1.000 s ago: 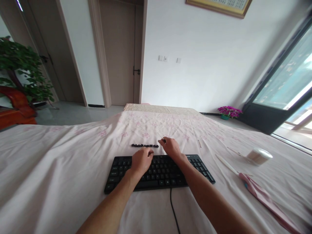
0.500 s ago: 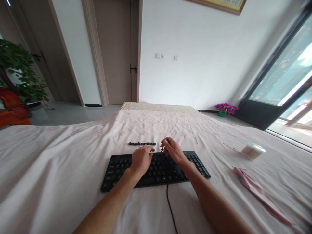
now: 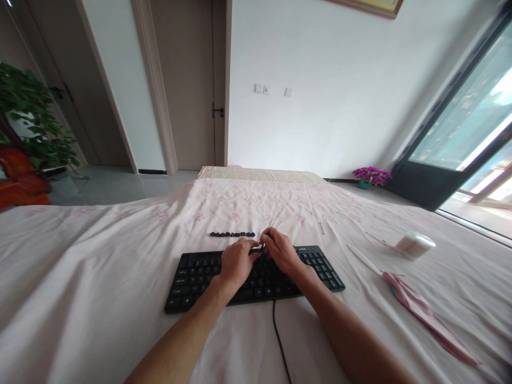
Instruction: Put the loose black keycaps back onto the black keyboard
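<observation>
A black keyboard (image 3: 192, 280) lies on the pink-and-white cloth with its cable running toward me. My right hand (image 3: 283, 255) is closed over the keyboard's back edge, gripping a wire keycap puller (image 3: 276, 221) whose thin wire loop sticks up beyond the knuckles. Beside it, my left hand (image 3: 237, 261) is bent with thumb and forefinger pinched at the puller's lower end. Something small and dark is between those fingertips, too hidden to make out. Just behind the keyboard, several loose black keycaps (image 3: 232, 234) form a row.
To the right are a round clear tub of cotton swabs (image 3: 415, 246), a pink cloth-like item (image 3: 430, 314) with a pale stick, and a loose swab (image 3: 322, 228). The black cable (image 3: 280, 341) trails down the front. Wrinkled cloth (image 3: 100, 277) covers the surface.
My left hand has moved right and its fingers have closed in at the puller's lower end. My right hand has shifted slightly left, bringing the two hands together.
</observation>
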The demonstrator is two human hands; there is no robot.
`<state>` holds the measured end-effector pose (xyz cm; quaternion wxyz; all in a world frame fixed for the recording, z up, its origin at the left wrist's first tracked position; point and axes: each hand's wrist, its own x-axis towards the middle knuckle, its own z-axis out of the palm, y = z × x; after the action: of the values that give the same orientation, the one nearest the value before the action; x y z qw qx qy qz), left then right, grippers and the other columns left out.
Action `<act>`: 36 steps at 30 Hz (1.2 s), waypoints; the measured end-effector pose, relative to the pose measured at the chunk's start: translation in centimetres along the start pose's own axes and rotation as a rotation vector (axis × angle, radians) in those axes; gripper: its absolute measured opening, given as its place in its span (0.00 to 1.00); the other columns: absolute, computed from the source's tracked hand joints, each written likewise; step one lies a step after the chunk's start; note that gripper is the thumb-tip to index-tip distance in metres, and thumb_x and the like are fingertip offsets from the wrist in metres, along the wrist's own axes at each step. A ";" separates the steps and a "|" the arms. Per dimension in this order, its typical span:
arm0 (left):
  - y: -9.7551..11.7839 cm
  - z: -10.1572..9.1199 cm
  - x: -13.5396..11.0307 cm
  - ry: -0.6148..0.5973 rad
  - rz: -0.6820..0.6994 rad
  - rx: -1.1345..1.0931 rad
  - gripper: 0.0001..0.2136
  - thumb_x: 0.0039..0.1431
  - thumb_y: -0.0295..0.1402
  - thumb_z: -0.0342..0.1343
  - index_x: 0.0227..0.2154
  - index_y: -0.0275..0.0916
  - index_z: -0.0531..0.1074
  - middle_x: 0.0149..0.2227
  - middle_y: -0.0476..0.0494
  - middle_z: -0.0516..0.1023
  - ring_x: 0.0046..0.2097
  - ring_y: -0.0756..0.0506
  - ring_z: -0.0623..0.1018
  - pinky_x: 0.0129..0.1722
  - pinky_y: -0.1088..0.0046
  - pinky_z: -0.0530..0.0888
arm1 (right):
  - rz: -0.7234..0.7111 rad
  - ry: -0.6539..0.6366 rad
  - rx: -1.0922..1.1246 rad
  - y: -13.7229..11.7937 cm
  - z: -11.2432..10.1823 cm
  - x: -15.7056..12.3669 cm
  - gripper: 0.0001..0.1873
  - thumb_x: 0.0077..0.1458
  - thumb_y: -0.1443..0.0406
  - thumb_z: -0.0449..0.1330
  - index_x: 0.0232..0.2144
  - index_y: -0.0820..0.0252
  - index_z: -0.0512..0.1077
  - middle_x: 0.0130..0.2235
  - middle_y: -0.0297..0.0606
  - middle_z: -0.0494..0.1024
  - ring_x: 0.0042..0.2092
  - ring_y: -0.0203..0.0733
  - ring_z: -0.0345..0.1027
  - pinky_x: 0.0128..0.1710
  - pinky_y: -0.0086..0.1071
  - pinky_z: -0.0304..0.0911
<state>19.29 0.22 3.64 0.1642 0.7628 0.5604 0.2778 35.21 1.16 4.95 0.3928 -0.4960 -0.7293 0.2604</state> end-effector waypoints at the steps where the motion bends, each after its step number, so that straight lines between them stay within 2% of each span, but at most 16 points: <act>1: 0.0 0.1 0.1 -0.001 -0.007 0.005 0.12 0.55 0.35 0.58 0.44 0.48 0.75 0.45 0.48 0.78 0.46 0.45 0.77 0.44 0.71 0.68 | -0.020 0.005 -0.023 0.1 0.1 0.0 0.12 0.62 0.58 0.48 0.33 0.57 0.66 0.23 0.28 0.69 0.25 0.33 0.64 0.29 0.27 0.61; 9: 0.1 0.9 0.7 0.011 -0.065 0.007 0.10 0.54 0.40 0.58 0.39 0.48 0.76 0.41 0.49 0.80 0.43 0.45 0.78 0.39 0.73 0.68 | -0.134 0.022 -0.108 0.3 0.5 0.2 0.07 0.62 0.63 0.49 0.34 0.57 0.65 0.29 0.32 0.71 0.33 0.36 0.66 0.37 0.29 0.59; 13: 0.6 0.6 0.8 -0.004 -0.083 0.038 0.10 0.56 0.42 0.56 0.38 0.48 0.76 0.39 0.48 0.80 0.43 0.44 0.78 0.38 0.72 0.67 | -0.167 0.036 -0.129 0.3 0.7 0.2 0.07 0.62 0.62 0.49 0.34 0.57 0.65 0.31 0.32 0.72 0.35 0.36 0.66 0.39 0.29 0.59; 21: 1.6 -0.3 0.5 -0.030 -0.077 0.058 0.10 0.58 0.40 0.54 0.37 0.45 0.77 0.39 0.45 0.80 0.44 0.45 0.76 0.41 0.73 0.66 | -0.196 0.077 -0.204 0.5 1.0 -0.2 0.08 0.63 0.62 0.47 0.36 0.57 0.64 0.33 0.34 0.71 0.37 0.38 0.67 0.40 0.30 0.59; 28: 1.3 0.2 0.3 0.079 0.037 0.036 0.10 0.59 0.41 0.53 0.33 0.43 0.76 0.36 0.47 0.79 0.41 0.46 0.76 0.37 0.73 0.65 | -0.192 0.143 -0.208 0.2 0.7 -0.5 0.09 0.63 0.62 0.45 0.35 0.57 0.64 0.34 0.36 0.73 0.36 0.39 0.68 0.41 0.31 0.60; 33: 0.8 0.8 0.6 0.066 0.063 -0.041 0.06 0.56 0.37 0.57 0.36 0.44 0.76 0.38 0.48 0.80 0.43 0.46 0.76 0.41 0.73 0.67 | -0.173 0.148 -0.180 0.1 0.7 -0.6 0.11 0.64 0.61 0.45 0.34 0.57 0.65 0.33 0.35 0.73 0.36 0.38 0.68 0.41 0.30 0.60; 36: 0.3 1.2 0.7 0.050 0.037 -0.114 0.09 0.53 0.31 0.59 0.39 0.45 0.75 0.41 0.49 0.80 0.43 0.47 0.77 0.41 0.74 0.68 | -0.167 0.204 -0.183 0.1 0.6 -0.8 0.13 0.65 0.61 0.44 0.34 0.56 0.66 0.33 0.34 0.73 0.36 0.38 0.68 0.41 0.30 0.60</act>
<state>20.45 0.87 3.04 0.1884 0.7552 0.5334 0.3312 34.94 0.43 4.34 0.4385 -0.4909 -0.7451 0.1077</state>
